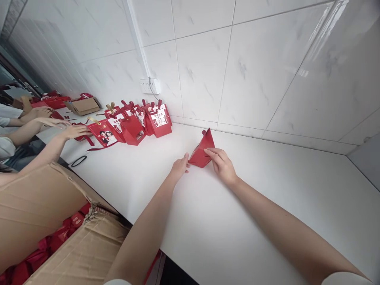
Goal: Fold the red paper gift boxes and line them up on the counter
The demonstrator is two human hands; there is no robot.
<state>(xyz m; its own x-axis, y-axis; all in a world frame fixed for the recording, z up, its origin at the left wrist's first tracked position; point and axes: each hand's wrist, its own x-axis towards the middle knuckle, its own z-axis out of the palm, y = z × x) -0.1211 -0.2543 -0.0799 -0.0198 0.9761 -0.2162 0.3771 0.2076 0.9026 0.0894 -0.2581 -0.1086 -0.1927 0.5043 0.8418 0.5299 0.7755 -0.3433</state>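
A flat red paper gift bag (pixel 202 152) lies on the white table (pixel 267 190) near the tiled wall. My left hand (pixel 179 168) pinches its lower left corner with closed fingers. My right hand (pixel 222 165) presses on the bag's right side, fingers curled over its edge. Both arms reach forward from the bottom of the view.
A row of assembled red gift bags (pixel 139 120) stands at the wall to the left. Other people's hands (pixel 74 130) work there. An open cardboard box (pixel 74 245) with red bags sits at the lower left. A wall socket (pixel 150 86) and cable are behind.
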